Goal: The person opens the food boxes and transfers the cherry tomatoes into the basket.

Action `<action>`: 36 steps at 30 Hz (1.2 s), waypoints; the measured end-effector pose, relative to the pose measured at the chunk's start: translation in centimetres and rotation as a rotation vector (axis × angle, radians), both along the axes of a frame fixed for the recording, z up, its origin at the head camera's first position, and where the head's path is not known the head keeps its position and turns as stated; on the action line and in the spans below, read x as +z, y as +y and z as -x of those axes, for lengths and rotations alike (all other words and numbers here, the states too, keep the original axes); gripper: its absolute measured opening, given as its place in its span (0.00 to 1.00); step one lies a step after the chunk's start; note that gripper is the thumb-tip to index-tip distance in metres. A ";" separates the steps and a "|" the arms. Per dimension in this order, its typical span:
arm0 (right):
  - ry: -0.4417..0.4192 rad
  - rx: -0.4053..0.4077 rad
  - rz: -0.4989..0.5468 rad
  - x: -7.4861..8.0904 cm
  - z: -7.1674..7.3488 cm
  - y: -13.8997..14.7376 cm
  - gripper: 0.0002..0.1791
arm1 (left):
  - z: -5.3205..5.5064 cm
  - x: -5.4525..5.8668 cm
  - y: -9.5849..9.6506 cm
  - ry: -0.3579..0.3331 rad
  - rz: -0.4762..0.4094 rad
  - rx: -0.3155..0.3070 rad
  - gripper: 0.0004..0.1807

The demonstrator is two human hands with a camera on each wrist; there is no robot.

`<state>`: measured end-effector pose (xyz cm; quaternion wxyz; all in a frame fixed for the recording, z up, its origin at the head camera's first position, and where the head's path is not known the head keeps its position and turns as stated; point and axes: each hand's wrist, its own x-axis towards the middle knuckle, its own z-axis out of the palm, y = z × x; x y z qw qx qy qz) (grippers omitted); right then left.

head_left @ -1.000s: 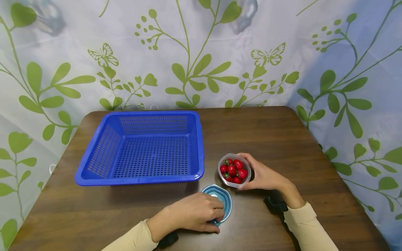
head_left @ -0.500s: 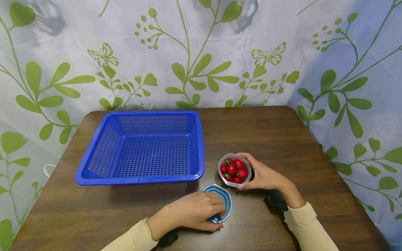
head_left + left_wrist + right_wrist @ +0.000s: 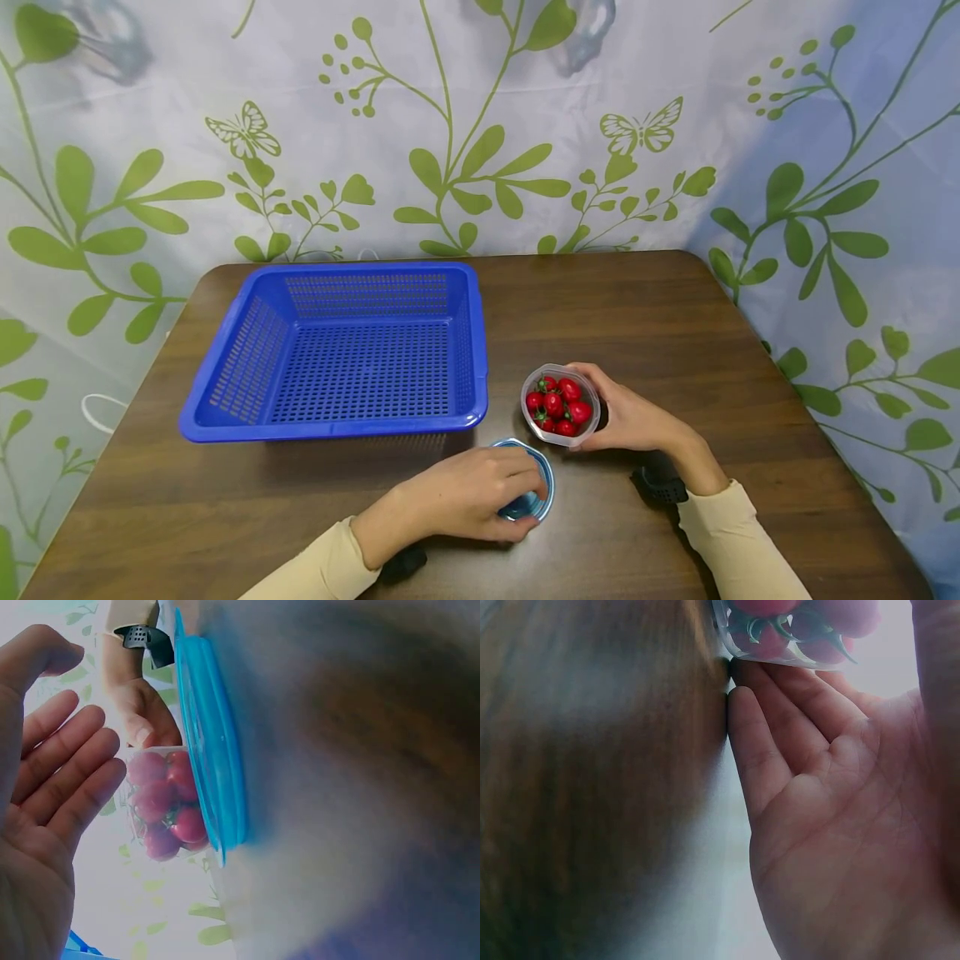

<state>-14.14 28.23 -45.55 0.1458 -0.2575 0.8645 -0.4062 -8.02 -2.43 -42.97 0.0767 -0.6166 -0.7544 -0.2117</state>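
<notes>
A clear plastic container [image 3: 557, 439] of red cherry tomatoes [image 3: 553, 406] stands uncovered on the table. My right hand [image 3: 633, 421] holds it from the right side, thumb in front and fingers behind; in the right wrist view, fingers [image 3: 802, 712] lie against its wall. Just in front of the container lies a round blue lid [image 3: 528, 505]. My left hand [image 3: 472, 492] is over the lid, thumb and fingers loosely bent and apart. In the left wrist view a gap separates that hand [image 3: 60, 772] from the lid [image 3: 214, 742], so it holds nothing.
A large blue perforated basket [image 3: 333, 432] stands on the left half of the wooden table [image 3: 637, 308], with nothing in it. Its right front corner is close to the lid and the container. A leaf-patterned curtain [image 3: 510, 75] hangs behind and beside the table.
My left hand has shifted slightly right and its thumb and fingers have drawn off the lid's inner part. The right hand and the tomato container have stayed in place.
</notes>
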 end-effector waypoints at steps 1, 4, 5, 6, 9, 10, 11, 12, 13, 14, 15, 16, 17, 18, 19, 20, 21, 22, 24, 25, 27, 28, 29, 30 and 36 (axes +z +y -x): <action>0.002 0.002 -0.001 0.0 0.0 0.0 0.59 | 0.0 0.0 0.0 0.000 -0.014 0.005 0.11; 0.007 0.006 0.003 0.0 0.0 0.0 0.59 | 0.0 0.3 0.1 0.014 -0.058 0.019 0.13; 0.008 0.007 0.004 0.0 0.0 0.0 0.59 | 0.1 0.3 0.1 0.029 -0.068 0.026 0.13; 0.008 0.009 0.005 0.0 0.0 0.0 0.59 | 0.1 0.4 0.1 0.040 -0.078 0.031 0.13; 0.003 0.015 0.014 -0.1 0.1 0.0 0.59 | 0.2 0.7 0.1 0.056 -0.097 0.047 0.15; 0.002 0.015 0.014 -0.1 0.1 0.0 0.59 | 0.2 0.8 0.1 0.052 -0.102 0.053 0.15; 0.001 0.016 0.014 -0.1 0.1 0.1 0.59 | 0.3 0.9 0.1 0.047 -0.108 0.060 0.15; 0.002 0.015 0.013 -0.1 0.1 0.1 0.59 | 0.4 1.0 0.1 0.037 -0.113 0.066 0.15; 0.003 0.014 0.010 -0.1 0.1 0.1 0.59 | 0.4 1.1 0.1 0.023 -0.118 0.070 0.16; 0.005 0.013 0.006 -0.1 0.1 0.1 0.59 | 0.4 1.2 0.1 0.010 -0.125 0.077 0.16; 0.006 0.012 0.001 -0.1 0.1 0.1 0.59 | 0.4 1.2 0.1 -0.003 -0.132 0.084 0.16; 0.008 0.010 -0.003 -0.1 0.1 0.1 0.59 | 0.5 1.3 0.1 -0.013 -0.139 0.090 0.16; 0.010 0.011 -0.005 -0.1 0.1 0.1 0.59 | 0.5 1.4 0.1 -0.020 -0.145 0.097 0.17; 0.011 0.011 -0.005 -0.1 0.1 0.1 0.59 | 0.5 1.4 0.2 -0.025 -0.149 0.104 0.17; 0.012 0.013 -0.004 -0.1 0.1 0.2 0.59 | 0.5 1.5 0.3 -0.032 -0.152 0.111 0.17; 0.013 0.014 -0.003 -0.1 0.1 0.2 0.59 | 0.5 1.6 0.4 -0.033 -0.155 0.119 0.17; 0.015 0.015 0.000 -0.2 0.1 0.2 0.59 | 0.6 1.6 0.5 -0.036 -0.157 0.128 0.17; 0.017 0.017 0.003 -0.2 0.1 0.2 0.59 | 0.6 1.7 0.7 -0.039 -0.157 0.137 0.17; 0.019 0.018 0.006 -0.2 0.0 0.3 0.59 | 0.7 1.7 1.0 -0.048 -0.152 0.155 0.18; 0.019 0.019 0.005 -0.2 0.0 0.3 0.59 | 0.7 1.7 1.1 -0.051 -0.149 0.164 0.18; 0.019 0.019 0.004 -0.2 0.0 0.3 0.59 | 0.8 1.8 1.4 -0.055 -0.141 0.177 0.19; 0.018 0.020 0.002 -0.2 0.0 0.3 0.59 | 0.8 1.8 1.5 -0.056 -0.136 0.182 0.19; 0.015 0.021 0.002 -0.2 0.0 0.3 0.59 | 0.8 1.8 1.6 -0.058 -0.130 0.188 0.19; 0.013 0.021 0.003 -0.2 -0.1 0.3 0.59 | 0.8 1.8 1.7 -0.057 -0.127 0.193 0.20; 0.011 0.025 0.016 0.0 -0.2 0.2 0.58 | 0.8 2.0 2.2 -0.065 -0.136 0.242 0.20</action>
